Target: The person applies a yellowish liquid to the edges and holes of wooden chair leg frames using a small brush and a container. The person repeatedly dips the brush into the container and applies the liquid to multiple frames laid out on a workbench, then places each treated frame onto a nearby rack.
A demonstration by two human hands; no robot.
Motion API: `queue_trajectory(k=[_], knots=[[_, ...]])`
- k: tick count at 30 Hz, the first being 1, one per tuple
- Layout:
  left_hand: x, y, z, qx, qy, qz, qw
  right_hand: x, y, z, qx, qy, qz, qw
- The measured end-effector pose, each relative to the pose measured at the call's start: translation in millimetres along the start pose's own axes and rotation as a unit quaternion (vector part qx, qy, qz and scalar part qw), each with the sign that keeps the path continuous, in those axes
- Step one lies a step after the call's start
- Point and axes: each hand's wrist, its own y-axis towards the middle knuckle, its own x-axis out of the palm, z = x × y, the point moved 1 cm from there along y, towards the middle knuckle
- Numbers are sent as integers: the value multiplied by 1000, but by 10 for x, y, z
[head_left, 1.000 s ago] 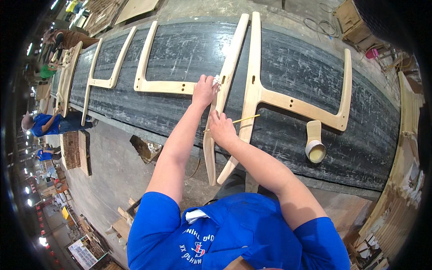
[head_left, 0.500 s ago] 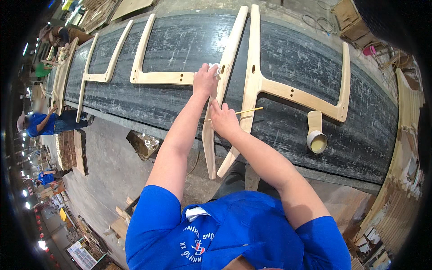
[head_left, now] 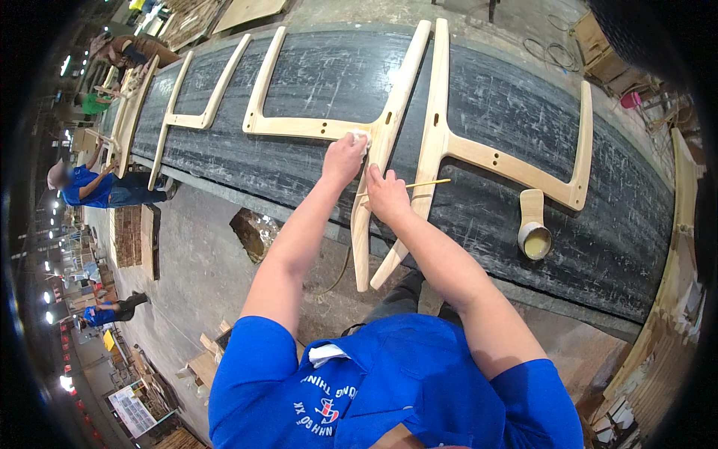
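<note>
On the dark worktable lie two pale wooden chair-side frames, the left frame (head_left: 380, 142) and the right frame (head_left: 432, 142), their long legs close together. My left hand (head_left: 344, 159) is closed on a crumpled white cloth (head_left: 360, 140) and presses it to the left frame where the crossbar meets the leg. My right hand (head_left: 387, 194) rests on the same leg a little nearer to me. Between its fingers is a thin yellow stick (head_left: 430, 182), pointing right across the other frame; its tip is too small to make out.
A round cup (head_left: 535, 241) of pale yellow liquid with a flat wooden handle stands right of the frames. Further left on the worktable (head_left: 314, 82) lie more wooden frames (head_left: 187, 120). A co-worker in blue (head_left: 86, 187) stands at its left end. A dark box (head_left: 254, 233) sits below.
My left hand has moved the cloth nearer to me along the left frame, from beside the slot to the crossbar joint. The whole view has shifted slightly; my right hand keeps the stick.
</note>
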Motion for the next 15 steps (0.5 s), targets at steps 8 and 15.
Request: queue_trajectory(k=[8,15], knots=[[160,197,-67,-117,-98,86,985,7,-15,-15,-10,8,-28,1000],[299,463,-26,-136,-24,95,986,45,-19,-18,-24,-3,-17,1000]])
